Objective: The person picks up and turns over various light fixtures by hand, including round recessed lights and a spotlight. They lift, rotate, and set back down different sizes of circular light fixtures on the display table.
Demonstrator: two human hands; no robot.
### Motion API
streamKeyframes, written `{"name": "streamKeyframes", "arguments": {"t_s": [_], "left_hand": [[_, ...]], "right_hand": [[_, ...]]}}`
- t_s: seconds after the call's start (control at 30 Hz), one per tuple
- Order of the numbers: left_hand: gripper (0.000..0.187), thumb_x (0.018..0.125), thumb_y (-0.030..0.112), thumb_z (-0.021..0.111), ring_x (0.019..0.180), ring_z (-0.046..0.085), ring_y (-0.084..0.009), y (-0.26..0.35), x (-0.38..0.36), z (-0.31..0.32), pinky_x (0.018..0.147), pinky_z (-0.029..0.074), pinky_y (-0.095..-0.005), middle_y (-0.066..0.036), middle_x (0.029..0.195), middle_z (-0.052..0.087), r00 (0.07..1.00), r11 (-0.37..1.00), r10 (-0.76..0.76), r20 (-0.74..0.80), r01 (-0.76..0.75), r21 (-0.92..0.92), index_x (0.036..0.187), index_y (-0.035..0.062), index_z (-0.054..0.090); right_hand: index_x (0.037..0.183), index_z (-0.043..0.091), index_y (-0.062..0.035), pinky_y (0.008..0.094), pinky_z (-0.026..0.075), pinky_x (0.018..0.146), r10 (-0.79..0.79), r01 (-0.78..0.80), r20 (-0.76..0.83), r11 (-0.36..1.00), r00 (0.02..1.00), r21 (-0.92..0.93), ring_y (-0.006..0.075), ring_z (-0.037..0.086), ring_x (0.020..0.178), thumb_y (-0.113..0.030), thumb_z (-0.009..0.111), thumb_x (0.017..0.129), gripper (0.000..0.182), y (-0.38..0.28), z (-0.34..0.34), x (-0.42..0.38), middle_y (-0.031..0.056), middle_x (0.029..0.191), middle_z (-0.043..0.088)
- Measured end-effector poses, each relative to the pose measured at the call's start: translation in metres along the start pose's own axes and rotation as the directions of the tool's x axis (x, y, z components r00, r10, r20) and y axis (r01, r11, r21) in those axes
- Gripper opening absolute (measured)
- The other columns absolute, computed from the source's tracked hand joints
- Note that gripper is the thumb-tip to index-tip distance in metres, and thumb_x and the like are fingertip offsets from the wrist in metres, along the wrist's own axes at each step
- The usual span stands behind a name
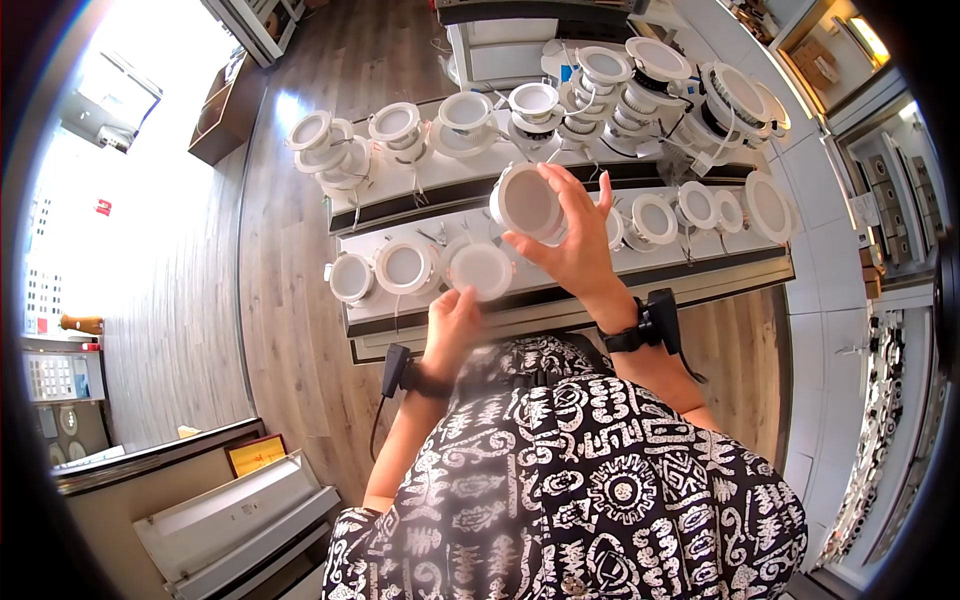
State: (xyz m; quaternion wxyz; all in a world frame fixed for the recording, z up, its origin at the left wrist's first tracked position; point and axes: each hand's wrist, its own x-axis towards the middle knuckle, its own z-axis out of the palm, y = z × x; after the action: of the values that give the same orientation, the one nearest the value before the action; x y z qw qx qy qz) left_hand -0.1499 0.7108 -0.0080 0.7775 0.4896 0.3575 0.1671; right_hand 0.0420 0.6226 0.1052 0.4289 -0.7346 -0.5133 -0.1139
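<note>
My right hand (pixel 575 240) is raised over the lower display shelf (pixel 560 285) and grips a round white downlight (pixel 527 202), its flat face tilted toward me. My left hand (pixel 455 320) is lower, its fingers on another round white downlight (pixel 481 269) that rests on the same shelf. Both wrists wear black bands with small devices. To the left of that light, two more white downlights (pixel 403 266) sit in the same row.
A second, higher shelf (pixel 400 190) carries several white downlights with wires. More lights (pixel 655 217) line the lower shelf to the right, and larger ones (pixel 735 95) stand at the back right. Wood floor lies to the left; a long white fixture (pixel 235 515) sits at lower left.
</note>
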Motion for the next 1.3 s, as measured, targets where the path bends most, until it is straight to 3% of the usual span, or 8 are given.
{"name": "streamKeyframes", "arguments": {"t_s": [0.1, 0.4, 0.67, 0.8, 0.9, 1.0, 1.3], "left_hand": [[0.026, 0.095, 0.026, 0.056, 0.048, 0.039, -0.0039, 0.002, 0.006, -0.005, 0.044, 0.029, -0.0180, 0.003, 0.059, 0.049, 0.999, 0.999, -0.005, -0.032, 0.004, -0.039, 0.076, 0.0087, 0.055], [0.029, 0.096, 0.027, 0.054, 0.048, 0.038, -0.0050, -0.013, 0.026, -0.022, 0.044, 0.029, -0.0195, 0.003, 0.060, 0.048, 0.998, 0.995, -0.013, -0.055, 0.018, 0.098, 0.075, 0.0076, 0.053], [0.026, 0.095, 0.029, 0.055, 0.049, 0.037, -0.0045, -0.020, 0.023, -0.025, 0.044, 0.028, -0.0192, 0.004, 0.060, 0.047, 0.998, 0.998, -0.025, -0.059, 0.028, 0.054, 0.080, 0.0074, 0.056], [0.025, 0.095, 0.028, 0.057, 0.049, 0.036, -0.0039, -0.019, 0.021, -0.025, 0.044, 0.027, -0.0189, 0.005, 0.060, 0.045, 0.996, 0.999, -0.047, -0.078, 0.048, 0.014, 0.085, 0.0051, 0.058], [0.025, 0.094, 0.027, 0.058, 0.050, 0.036, -0.0036, -0.009, 0.004, -0.025, 0.045, 0.027, -0.0187, 0.005, 0.060, 0.045, 1.000, 0.999, -0.025, 0.018, 0.024, 0.034, 0.087, 0.0037, 0.058], [0.022, 0.093, 0.025, 0.058, 0.050, 0.036, -0.0031, 0.002, -0.011, -0.026, 0.045, 0.027, -0.0180, 0.005, 0.061, 0.046, 0.999, 0.999, -0.031, 0.020, 0.030, 0.040, 0.087, 0.0039, 0.059], [0.019, 0.096, 0.022, 0.054, 0.049, 0.038, -0.0023, -0.008, -0.018, -0.063, 0.043, 0.028, -0.0163, 0.005, 0.062, 0.048, 0.996, 0.997, -0.038, -0.086, 0.032, -0.074, 0.089, 0.0044, 0.059]], "right_hand": [[0.129, 0.047, -0.0057, 0.0585, 0.003, 0.109, -0.001, 0.001, 0.016, 1.000, 1.000, 0.002, 0.0248, 0.049, 0.121, -0.045, 0.077, 0.068, 0.078, -0.001, 0.003, 0.000, 0.0114, 0.128, 0.053], [0.130, 0.047, -0.0070, 0.0562, 0.002, 0.110, 0.005, -0.005, 0.096, 1.000, 0.995, 0.000, 0.0233, 0.047, 0.123, -0.041, 0.078, 0.069, 0.076, -0.006, 0.008, 0.001, 0.0103, 0.130, 0.052], [0.130, 0.047, -0.0063, 0.0554, 0.003, 0.110, -0.001, 0.001, 0.128, 1.000, 0.992, 0.006, 0.0234, 0.048, 0.123, -0.044, 0.076, 0.070, 0.077, -0.006, 0.014, 0.001, 0.0111, 0.130, 0.052], [0.130, 0.048, -0.0051, 0.0568, 0.003, 0.110, -0.040, 0.043, 0.202, 0.999, 0.979, -0.014, 0.0241, 0.049, 0.122, -0.047, 0.073, 0.071, 0.077, -0.010, 0.018, 0.000, 0.0120, 0.129, 0.053], [0.130, 0.048, -0.0040, 0.0598, 0.004, 0.110, -0.087, 0.099, 0.288, 0.995, 0.954, -0.027, 0.0245, 0.051, 0.119, -0.048, 0.072, 0.070, 0.078, -0.005, 0.025, -0.006, 0.0125, 0.125, 0.054], [0.132, 0.045, -0.0036, 0.0608, 0.003, 0.110, -0.119, 0.142, 0.389, 0.989, 0.914, -0.032, 0.0239, 0.052, 0.118, -0.047, 0.072, 0.069, 0.081, -0.002, 0.030, -0.012, 0.0131, 0.125, 0.054], [0.131, 0.048, -0.0045, 0.0609, 0.003, 0.111, -0.204, 0.277, 0.527, 0.959, 0.825, -0.062, 0.0263, 0.054, 0.117, -0.049, 0.073, 0.067, 0.082, -0.005, 0.051, -0.017, 0.0179, 0.121, 0.057]]}}
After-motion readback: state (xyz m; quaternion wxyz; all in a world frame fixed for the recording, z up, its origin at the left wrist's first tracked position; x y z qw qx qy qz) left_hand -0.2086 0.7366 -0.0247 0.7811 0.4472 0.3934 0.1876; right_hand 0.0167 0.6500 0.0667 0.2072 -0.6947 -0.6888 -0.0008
